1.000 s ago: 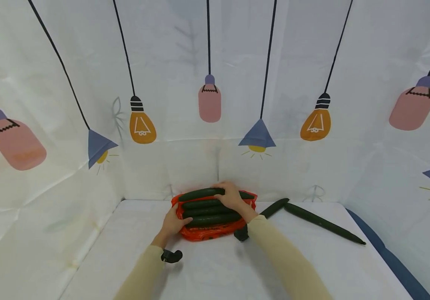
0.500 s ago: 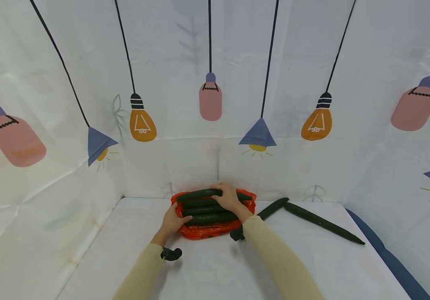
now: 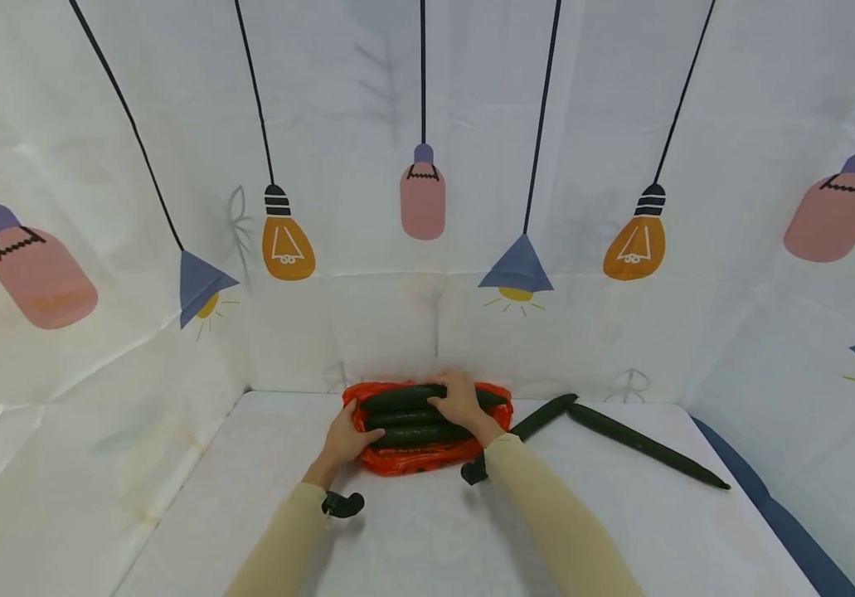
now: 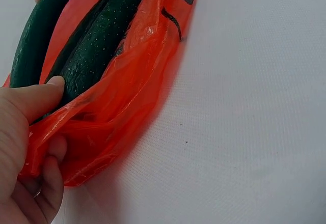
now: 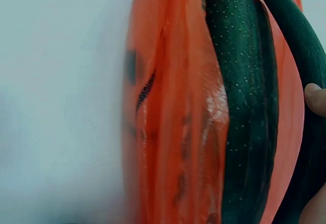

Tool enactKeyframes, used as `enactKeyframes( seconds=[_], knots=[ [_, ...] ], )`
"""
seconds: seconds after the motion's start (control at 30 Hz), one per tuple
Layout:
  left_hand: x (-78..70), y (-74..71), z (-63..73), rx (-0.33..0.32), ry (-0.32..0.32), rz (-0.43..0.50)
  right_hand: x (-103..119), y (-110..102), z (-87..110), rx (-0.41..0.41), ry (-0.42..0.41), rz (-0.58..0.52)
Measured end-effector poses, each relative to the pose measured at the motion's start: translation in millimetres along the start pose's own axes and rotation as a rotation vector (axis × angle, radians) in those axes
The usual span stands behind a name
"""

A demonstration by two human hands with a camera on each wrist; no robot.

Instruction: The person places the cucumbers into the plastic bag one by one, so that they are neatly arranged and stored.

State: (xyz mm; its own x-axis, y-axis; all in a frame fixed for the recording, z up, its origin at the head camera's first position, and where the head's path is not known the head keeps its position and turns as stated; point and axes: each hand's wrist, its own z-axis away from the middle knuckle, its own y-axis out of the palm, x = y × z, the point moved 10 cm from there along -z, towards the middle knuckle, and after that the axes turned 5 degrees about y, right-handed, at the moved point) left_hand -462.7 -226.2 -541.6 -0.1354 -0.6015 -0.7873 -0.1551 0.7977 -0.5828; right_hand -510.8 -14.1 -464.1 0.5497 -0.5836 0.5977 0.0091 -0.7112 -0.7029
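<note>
An orange-red plastic bag (image 3: 405, 464) lies mouth-up near the back of the white table, with dark green cucumbers (image 5: 237, 91) side by side inside it. My right hand (image 3: 463, 402) grips one more cucumber (image 3: 403, 399) around its middle, thumb on top, along the bag's far side. In the right wrist view that cucumber (image 5: 293, 23) lies at an angle over the bag's opening, pinkish plastic showing between it and the others. At the left end my left hand (image 3: 342, 435) pinches the bag's edge (image 4: 76, 109), its thumb tip against a cucumber and its fingers curled under the plastic.
To the right of the bag, two long cucumbers lie on the table, one partly behind the right forearm (image 3: 539, 418) and one slanting toward the right edge (image 3: 647, 445). A white wall sheet (image 3: 367, 323) with printed lamps stands right behind the bag. Blue fabric (image 3: 763, 506) borders the table's right side.
The right hand and its cucumber have come slightly lower and nearer to me, closer against the other cucumbers in the bag. The left hand keeps its hold on the bag's edge.
</note>
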Motion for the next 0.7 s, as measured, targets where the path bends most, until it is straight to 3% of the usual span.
enactKeyframes(
  seconds=[0.3,0.7],
  knots=[
    [0.1,0.6,1.3,0.001,-0.004,0.013,-11,6,3.6,0.022,0.073,-0.005],
    [3.0,2.1,1.4,0.006,-0.036,0.015,-25,13,5.6,0.056,0.150,0.084]
  ],
)
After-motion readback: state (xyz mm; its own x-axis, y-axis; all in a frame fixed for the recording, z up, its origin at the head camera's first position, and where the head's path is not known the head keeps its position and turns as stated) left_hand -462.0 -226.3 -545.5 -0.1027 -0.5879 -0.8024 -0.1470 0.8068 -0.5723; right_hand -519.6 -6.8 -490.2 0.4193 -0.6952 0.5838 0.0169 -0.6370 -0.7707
